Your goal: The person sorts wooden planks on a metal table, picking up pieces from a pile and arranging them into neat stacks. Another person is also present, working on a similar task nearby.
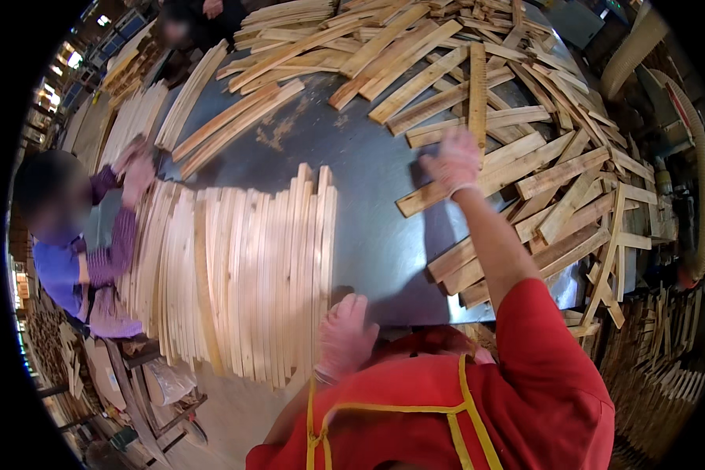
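Both my hands wear thin clear gloves. My right hand (456,159) reaches to the near-left side of a loose heap of wooden slats, thumb spread from the fingers. Its fingertips lie at a yellowish slat (478,90) that points away from me; whether they press on it I cannot tell. My left hand (346,335) is at the table's near edge, fingers loosely bent and apart, with nothing visible in it. Just left of it, a tight row of pale slats (266,274) lies side by side, ends toward me, with a few at its right end sticking out farther.
The heap of slats (556,172) covers the right and far parts of the grey metal table (376,235). Two slats (239,125) lie apart at the far left. A co-worker in purple (70,266) handles slats at the left. A ribbed hose (701,172) hangs at the right.
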`<state>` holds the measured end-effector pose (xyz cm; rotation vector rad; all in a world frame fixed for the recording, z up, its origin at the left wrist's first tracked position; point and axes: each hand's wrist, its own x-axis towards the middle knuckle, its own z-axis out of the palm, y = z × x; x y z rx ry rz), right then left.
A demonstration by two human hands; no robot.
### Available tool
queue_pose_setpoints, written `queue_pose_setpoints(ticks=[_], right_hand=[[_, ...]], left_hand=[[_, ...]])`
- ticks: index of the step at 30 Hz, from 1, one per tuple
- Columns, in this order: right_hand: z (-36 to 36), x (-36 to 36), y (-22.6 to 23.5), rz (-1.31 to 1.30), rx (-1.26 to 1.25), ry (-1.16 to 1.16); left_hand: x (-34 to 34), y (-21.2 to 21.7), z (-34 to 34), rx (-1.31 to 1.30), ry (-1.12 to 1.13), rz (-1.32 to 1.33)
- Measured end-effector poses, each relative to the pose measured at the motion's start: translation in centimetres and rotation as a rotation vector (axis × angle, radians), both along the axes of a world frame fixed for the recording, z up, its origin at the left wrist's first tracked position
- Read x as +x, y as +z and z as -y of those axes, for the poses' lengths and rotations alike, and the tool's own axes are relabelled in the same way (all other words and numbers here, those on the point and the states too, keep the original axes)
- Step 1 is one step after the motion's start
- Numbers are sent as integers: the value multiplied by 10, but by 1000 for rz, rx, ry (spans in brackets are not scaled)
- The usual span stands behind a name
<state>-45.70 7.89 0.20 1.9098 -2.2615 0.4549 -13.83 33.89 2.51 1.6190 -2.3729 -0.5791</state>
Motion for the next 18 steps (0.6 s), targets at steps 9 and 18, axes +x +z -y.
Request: queue_pose_setpoints(ticks=[9,18], right_hand=[[-99,-22,-6,393,370,271],[2,-129,-19,-351,554,460]], left_hand=[[-86,-52,87,86,190,105],[-115,-44,144,463,385,222]])
